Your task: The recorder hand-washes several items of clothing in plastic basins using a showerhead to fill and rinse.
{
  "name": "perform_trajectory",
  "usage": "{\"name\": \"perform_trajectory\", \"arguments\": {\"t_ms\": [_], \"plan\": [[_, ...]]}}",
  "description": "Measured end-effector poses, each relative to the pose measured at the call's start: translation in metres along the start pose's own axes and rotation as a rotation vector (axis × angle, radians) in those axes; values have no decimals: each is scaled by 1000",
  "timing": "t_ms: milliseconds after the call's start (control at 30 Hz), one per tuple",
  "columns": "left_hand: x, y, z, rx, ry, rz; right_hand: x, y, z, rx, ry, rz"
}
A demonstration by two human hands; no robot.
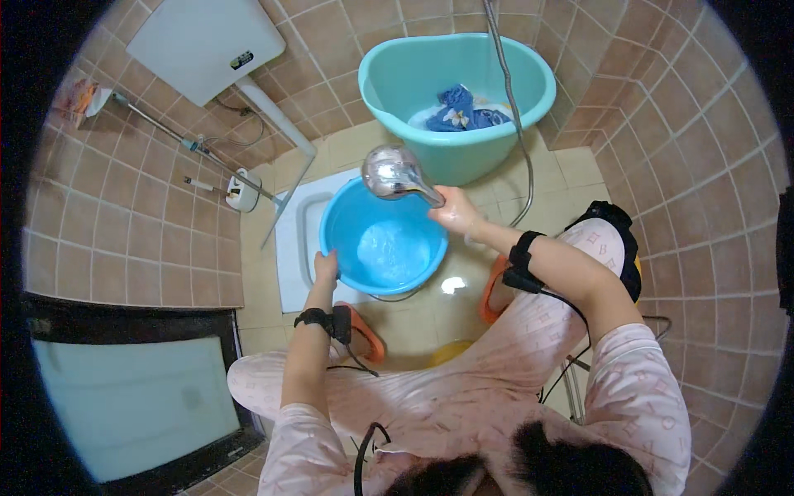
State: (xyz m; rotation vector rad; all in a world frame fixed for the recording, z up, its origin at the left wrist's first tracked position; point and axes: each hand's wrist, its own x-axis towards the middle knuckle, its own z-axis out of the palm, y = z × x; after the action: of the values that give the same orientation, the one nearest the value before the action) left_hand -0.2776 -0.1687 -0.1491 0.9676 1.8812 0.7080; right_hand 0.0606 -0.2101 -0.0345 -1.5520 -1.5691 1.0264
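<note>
A chrome shower head (392,173) is in my right hand (457,212), which is closed round its handle. It hangs over the far rim of a round blue basin (328,221). At the bottom of the basin lies what looks like rippled, shiny water. My left hand (327,266) grips the basin's left rim, with the fingers partly hidden. The basin rests partly over a white squat toilet (289,264) set in the floor. Dark straps with cables are round both my forearms.
Beyond stands a large turquoise tub (463,153) with blue patterned cloth (466,112) in it. A metal hose (514,107) hangs past the tub. At the left are a white cistern (207,41), its pipe (275,116) and a toilet roll-like white object (244,190). Orange slippers (496,289) are on my feet.
</note>
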Motion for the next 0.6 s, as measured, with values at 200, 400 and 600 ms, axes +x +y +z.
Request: {"name": "perform_trajectory", "arguments": {"t_ms": [200, 400, 600], "plan": [[33, -56, -45, -273, -145, -195, 15, -15, 27, -49, -376, -122], [-10, 1, 6, 272, 390, 476, 22, 8, 25, -276, -191, -37], [-5, 37, 59, -1117, -315, -14, 6, -19, 47, -95, -225, -103]]}}
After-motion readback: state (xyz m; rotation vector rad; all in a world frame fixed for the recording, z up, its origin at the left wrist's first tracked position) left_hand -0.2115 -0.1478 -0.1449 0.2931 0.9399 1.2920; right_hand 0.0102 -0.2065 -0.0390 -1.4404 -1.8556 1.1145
